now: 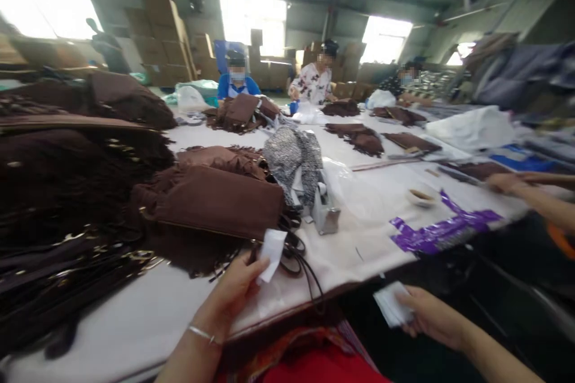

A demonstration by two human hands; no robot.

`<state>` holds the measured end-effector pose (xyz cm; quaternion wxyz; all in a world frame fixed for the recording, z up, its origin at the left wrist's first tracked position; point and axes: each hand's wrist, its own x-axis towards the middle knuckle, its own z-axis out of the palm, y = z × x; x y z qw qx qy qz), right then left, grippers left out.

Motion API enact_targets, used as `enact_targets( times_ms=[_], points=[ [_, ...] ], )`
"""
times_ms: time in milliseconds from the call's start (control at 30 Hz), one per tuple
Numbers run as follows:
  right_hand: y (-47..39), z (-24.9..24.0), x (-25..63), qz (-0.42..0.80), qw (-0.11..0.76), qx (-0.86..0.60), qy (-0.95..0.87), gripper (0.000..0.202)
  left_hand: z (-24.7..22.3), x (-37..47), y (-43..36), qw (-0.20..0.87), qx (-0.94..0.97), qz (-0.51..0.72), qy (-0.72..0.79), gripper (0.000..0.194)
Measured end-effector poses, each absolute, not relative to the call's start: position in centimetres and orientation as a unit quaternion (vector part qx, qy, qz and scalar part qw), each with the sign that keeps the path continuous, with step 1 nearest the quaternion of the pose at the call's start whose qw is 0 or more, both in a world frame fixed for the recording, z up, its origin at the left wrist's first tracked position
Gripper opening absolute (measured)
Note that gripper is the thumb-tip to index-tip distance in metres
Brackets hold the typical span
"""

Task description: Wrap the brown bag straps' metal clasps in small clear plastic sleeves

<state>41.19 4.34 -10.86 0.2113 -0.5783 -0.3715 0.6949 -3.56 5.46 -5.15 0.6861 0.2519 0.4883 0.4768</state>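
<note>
My left hand (240,284) pinches a small white packet (272,254) between thumb and fingers, at the front edge of a brown bag (220,200) with a dark strap (305,269). Low on the right, past the table's edge, my right hand (426,314) is closed on a whitish packet (392,304). The brown bag lies on the white table (354,251), its zip edge facing me. Behind my left hand stand a small silvery box (326,212) and a grey patterned cloth bundle (291,158).
Dark brown bags (67,185) are piled high at the left. Purple plastic (442,227) and a small bowl (422,196) lie to the right. Another person's hands (507,184) reach in at the far right. Several people work across the table.
</note>
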Motion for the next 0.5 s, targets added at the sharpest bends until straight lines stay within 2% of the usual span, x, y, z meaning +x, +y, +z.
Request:
enact_targets(
  times_ms=[133,400,500],
  points=[
    [4.7,-10.3,41.3,0.728,0.296,-0.543,-0.297,0.032,-4.8,-3.4,6.2,0.678,0.236,0.463,0.519,0.044],
    [3.3,-14.3,45.4,0.766,0.335,-0.519,-0.176,0.016,-3.3,-2.3,6.1,0.666,0.205,0.468,0.543,0.043],
    [2.3,-15.7,46.5,0.775,0.360,-0.497,-0.150,0.031,-3.2,-2.2,6.3,0.654,0.207,0.468,0.558,0.044]
  ],
)
